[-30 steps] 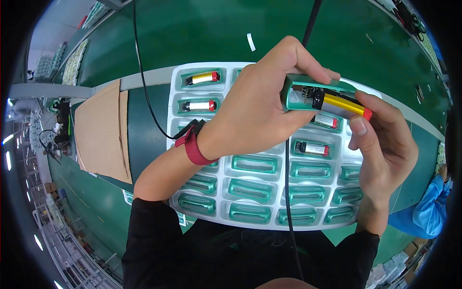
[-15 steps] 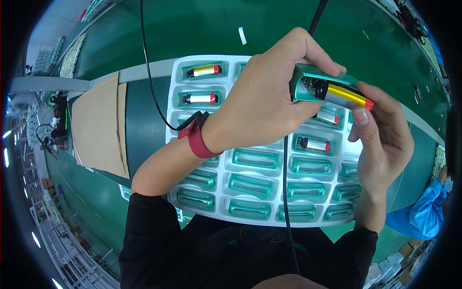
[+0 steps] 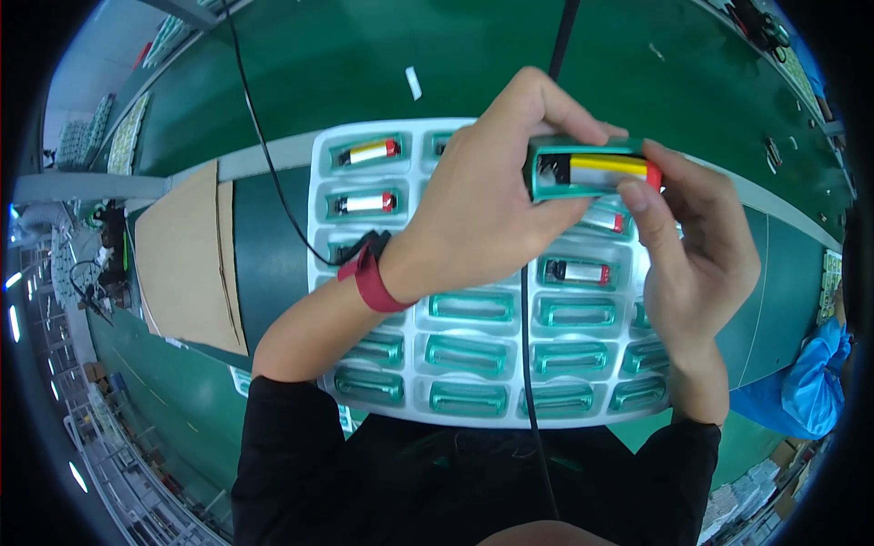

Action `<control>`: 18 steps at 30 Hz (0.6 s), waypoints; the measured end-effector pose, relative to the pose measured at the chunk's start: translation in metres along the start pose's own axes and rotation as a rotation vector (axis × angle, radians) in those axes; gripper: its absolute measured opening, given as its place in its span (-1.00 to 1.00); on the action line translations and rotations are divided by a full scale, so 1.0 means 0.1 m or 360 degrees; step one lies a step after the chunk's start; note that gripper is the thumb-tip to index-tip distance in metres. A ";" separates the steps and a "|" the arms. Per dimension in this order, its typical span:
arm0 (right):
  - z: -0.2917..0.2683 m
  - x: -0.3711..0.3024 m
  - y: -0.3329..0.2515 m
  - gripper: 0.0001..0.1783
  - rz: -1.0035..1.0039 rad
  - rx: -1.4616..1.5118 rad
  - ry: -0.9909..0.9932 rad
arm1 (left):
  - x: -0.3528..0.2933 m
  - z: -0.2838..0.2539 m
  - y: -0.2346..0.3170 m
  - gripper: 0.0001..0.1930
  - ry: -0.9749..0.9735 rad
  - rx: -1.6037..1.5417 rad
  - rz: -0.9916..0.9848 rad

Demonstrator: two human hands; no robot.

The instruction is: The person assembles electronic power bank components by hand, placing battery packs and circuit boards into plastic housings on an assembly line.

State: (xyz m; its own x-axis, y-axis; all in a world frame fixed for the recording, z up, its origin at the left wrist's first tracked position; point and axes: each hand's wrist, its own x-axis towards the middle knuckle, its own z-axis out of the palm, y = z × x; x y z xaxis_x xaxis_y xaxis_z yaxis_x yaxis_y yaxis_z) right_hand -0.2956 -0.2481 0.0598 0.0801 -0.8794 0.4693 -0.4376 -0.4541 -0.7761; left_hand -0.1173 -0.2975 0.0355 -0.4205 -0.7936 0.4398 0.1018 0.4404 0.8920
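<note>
A small green plastic shell (image 3: 537,189) is held over the tray by my left hand (image 3: 482,187), its fingers closed round the far and near sides. Inside the shell's opening lies a cylindrical battery cell (image 3: 596,173) with a yellow stripe, a black end and a red end. My right hand (image 3: 701,237) presses thumb and index finger on the red end at the shell's right side. Beneath both hands, a white compartment tray (image 3: 419,355) carries rows of green shells. Some hold similar cells, such as this silver cell (image 3: 578,271); the lower rows show open shells without cells. My hands cover part of the tray.
A black cable (image 3: 526,364) hangs across the tray, and another dark cable (image 3: 250,109) runs to my left wristband (image 3: 371,282). Brown cardboard (image 3: 182,264) lies left of the tray. A white strip (image 3: 413,84) rests on the green surface beyond. A blue sleeve (image 3: 810,387) shows at right.
The cell has gone from sticking out at a slant to lying nearly level inside the shell. My right hand has moved left with it, and the view has shifted slightly.
</note>
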 end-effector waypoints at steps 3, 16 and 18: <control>0.06 0.00 -0.04 -0.69 -0.0137 -0.0071 0.0090 | -0.03 -0.04 0.04 -0.60 -0.0038 0.0120 -0.0009; 0.12 0.10 0.22 -0.73 -0.0019 0.0018 0.0342 | -0.05 0.01 0.12 -0.62 0.0211 0.0733 -0.0041; 0.08 0.09 0.17 -0.73 0.0046 0.0006 0.0319 | -0.03 0.07 0.17 -0.66 0.0183 0.0649 -0.0016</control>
State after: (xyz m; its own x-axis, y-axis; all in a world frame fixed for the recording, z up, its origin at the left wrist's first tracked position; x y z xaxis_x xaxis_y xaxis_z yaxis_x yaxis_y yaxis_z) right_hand -0.2954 -0.2650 0.0481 -0.1125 -0.8461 0.5210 -0.4335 -0.4300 -0.7919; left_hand -0.1207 -0.2843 0.0486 -0.3142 -0.8301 0.4607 -0.2768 0.5443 0.7919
